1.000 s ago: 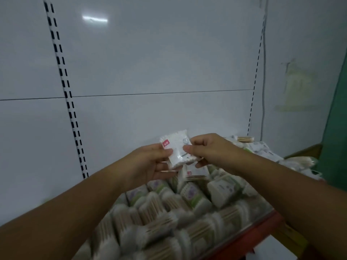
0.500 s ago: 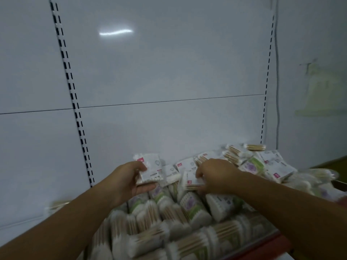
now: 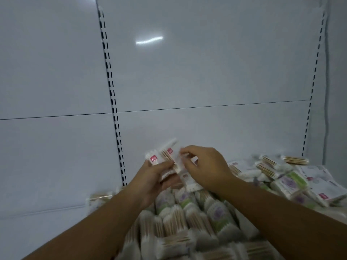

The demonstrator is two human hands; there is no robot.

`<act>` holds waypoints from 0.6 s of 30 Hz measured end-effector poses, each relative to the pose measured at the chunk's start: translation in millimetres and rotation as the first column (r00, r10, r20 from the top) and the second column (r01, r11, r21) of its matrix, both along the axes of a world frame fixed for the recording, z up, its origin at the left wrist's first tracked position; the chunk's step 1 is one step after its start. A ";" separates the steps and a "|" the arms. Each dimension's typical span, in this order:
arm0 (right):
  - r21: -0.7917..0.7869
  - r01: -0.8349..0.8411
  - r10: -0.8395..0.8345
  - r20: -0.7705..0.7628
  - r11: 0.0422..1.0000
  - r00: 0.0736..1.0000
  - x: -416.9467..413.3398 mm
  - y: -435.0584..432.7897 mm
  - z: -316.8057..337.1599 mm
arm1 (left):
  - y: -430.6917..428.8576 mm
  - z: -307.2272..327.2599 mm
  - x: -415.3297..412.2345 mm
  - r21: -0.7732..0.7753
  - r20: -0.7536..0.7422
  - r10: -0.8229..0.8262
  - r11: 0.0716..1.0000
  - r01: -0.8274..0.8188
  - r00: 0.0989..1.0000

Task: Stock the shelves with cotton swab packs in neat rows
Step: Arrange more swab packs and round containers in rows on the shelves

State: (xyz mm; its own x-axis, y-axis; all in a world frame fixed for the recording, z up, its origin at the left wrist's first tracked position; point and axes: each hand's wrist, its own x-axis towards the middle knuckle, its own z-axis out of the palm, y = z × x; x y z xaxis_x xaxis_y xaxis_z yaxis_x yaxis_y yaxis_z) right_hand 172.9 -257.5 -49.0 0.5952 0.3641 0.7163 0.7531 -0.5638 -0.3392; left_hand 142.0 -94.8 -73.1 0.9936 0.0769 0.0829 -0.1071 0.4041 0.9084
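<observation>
Gripping a small stack of red-label packs [image 3: 165, 156] in left hand [image 3: 152, 177], thumb across the front, fingers curled behind. Pinching the stack's right edge with right hand [image 3: 206, 167], fingers curled; reads as a pinch despite some blur. Holding it between both hands, long axis tilted up and to the right, just above the back of the stocked rows [image 3: 187, 222]. Leaving the loose heap [image 3: 293, 177] off to the right, nearer right hand. Probably squaring the stack first; set-down likely calls for going down and toward the body.
</observation>
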 end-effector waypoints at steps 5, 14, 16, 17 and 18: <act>-0.606 0.040 -0.230 -0.239 0.795 0.944 48.9 4.6 -21.2 | 53.6 -10.4 -17.6 -0.040 -0.102 0.167 0.984 -0.172 0.981; -0.197 0.058 -0.070 -0.058 0.979 0.996 23.1 47.1 -14.1 | 137.2 -19.9 -70.0 0.007 -0.067 0.241 0.971 -0.241 0.968; 0.050 -0.113 0.114 -0.026 0.992 0.993 -16.4 85.7 -2.6 | 157.9 -18.4 -84.1 0.006 -0.054 0.260 0.966 -0.260 0.964; 0.089 -0.200 0.200 -0.002 0.976 0.980 -37.0 109.9 0.0 | 168.6 -18.4 -93.3 -0.006 -0.049 0.262 0.965 -0.262 0.964; 0.068 -0.277 0.277 -0.001 0.959 0.961 -56.2 135.7 -1.1 | 180.1 -19.3 -104.4 -0.016 -0.042 0.262 0.965 -0.263 0.964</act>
State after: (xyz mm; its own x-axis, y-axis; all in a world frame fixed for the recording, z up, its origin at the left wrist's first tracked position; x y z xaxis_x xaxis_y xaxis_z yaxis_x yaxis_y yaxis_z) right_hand 116.8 -121.8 -50.1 0.4852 0.4677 0.7389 0.8729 -0.3095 -0.3772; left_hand 37.6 85.4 -92.4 0.9407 0.3370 0.0398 -0.1766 0.3859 0.9055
